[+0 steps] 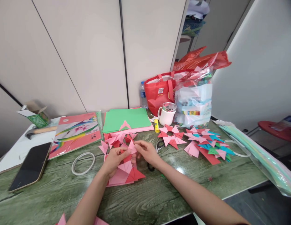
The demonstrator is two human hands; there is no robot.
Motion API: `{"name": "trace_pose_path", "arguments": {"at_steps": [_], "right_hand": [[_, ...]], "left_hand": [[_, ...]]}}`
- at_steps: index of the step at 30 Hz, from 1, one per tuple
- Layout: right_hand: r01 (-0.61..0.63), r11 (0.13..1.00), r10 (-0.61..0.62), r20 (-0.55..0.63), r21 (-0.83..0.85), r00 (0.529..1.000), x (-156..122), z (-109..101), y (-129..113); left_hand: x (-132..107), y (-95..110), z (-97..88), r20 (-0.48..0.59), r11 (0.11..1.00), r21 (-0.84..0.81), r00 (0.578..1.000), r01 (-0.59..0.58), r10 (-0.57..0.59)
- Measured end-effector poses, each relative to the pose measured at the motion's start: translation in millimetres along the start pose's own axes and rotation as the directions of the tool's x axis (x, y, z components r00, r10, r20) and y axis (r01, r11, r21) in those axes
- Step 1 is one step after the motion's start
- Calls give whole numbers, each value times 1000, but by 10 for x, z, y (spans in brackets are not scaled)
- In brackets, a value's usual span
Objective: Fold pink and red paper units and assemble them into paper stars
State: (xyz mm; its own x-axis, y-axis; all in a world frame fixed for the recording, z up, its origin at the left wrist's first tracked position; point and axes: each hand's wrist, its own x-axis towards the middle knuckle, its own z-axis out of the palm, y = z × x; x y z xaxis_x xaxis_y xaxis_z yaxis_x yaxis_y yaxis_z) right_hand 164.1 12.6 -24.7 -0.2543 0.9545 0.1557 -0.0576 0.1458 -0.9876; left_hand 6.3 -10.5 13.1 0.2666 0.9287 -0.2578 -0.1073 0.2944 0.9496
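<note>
My left hand [114,161] and my right hand [146,151] meet over the middle of the green table [53,193]. Both pinch a folded pink and red paper piece [130,147] between fingertips. Beneath the hands lies a pile of pink and red folded paper units [126,172]. More folded pink pieces [114,139] lie just beyond the hands.
A red paper star ring [171,136] and mixed coloured folded pieces [210,147] lie right. Scissors [156,154], a glue stick [156,126], white mug [166,115], green paper stack [128,119], paper pack [75,132], tape ring [83,163], phone [31,165], hammer [41,130], bags [183,93].
</note>
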Motion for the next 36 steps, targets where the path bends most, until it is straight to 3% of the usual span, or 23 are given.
{"name": "trace_pose_path", "arguments": {"at_steps": [5, 11, 14, 16, 18, 21, 26, 32, 36], "right_hand": [[152, 929, -186, -69, -339, 980, 42, -77, 120], [293, 743, -254, 151, -602, 955, 115, -76, 219], [309, 636, -231, 208, -707, 951, 146, -44, 235], [313, 610, -237, 209, -728, 949, 149, -31, 226], [324, 641, -274, 188, -696, 943, 138, -32, 205], [316, 754, -330, 84, -576, 940, 106, -55, 165], [178, 943, -226, -148, -282, 963, 51, -78, 113], [140, 931, -240, -276, -337, 931, 11, -44, 12], [77, 959, -166, -318, -274, 934, 9, -27, 14]], "left_hand": [[8, 46, -33, -117, 997, -79, 993, 13, -23], [76, 17, -87, -265, 990, -137, 964, -39, 2], [85, 6, -89, -273, 989, -137, 962, -57, 17], [74, 15, -80, -261, 990, -133, 965, -52, 16], [56, 33, -68, -245, 989, -133, 969, -61, 27], [29, 61, -53, -225, 988, -124, 972, -93, 64], [16, 66, -43, -244, 984, -126, 966, -124, 90], [16, 57, -62, -225, 983, -149, 972, -108, 72], [-5, 77, -37, -154, 983, -159, 986, -95, 70]]}}
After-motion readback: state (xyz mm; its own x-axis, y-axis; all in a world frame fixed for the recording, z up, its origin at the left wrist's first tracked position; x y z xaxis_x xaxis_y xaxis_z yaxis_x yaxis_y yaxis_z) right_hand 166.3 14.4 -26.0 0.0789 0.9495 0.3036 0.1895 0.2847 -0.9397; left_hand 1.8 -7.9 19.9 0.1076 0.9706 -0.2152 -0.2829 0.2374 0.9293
